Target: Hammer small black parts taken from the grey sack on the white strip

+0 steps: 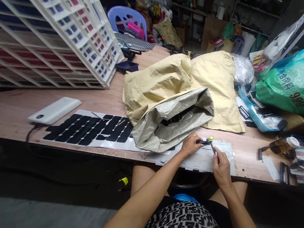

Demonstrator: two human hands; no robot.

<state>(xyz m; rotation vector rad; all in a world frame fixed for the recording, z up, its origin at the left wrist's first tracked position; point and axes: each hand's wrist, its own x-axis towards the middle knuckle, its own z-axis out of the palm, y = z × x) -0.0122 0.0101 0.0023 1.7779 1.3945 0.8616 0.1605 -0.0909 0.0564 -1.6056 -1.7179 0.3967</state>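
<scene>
My left hand [191, 143] is closed round a small black piece [201, 142], holding it over a grey-white board [198, 158] at the table's front edge. In my right hand [221, 167] is a small hammer [213, 148] with a metal shaft and a round yellow end. Its head touches or nearly touches the tip of the black piece; I cannot tell which. Just beyond my left hand lies an open yellow paper sack [158, 75], its grey lining folded out and dark pieces showing inside.
A sheet of black pads [86, 128] and a white power bank-like box [57, 110] lie left. A white plastic crate [103, 57] stands behind them. To the right are a green bag [295, 77], a teal tray [259, 119], a brown bottle [282, 145] and black parts [284, 173].
</scene>
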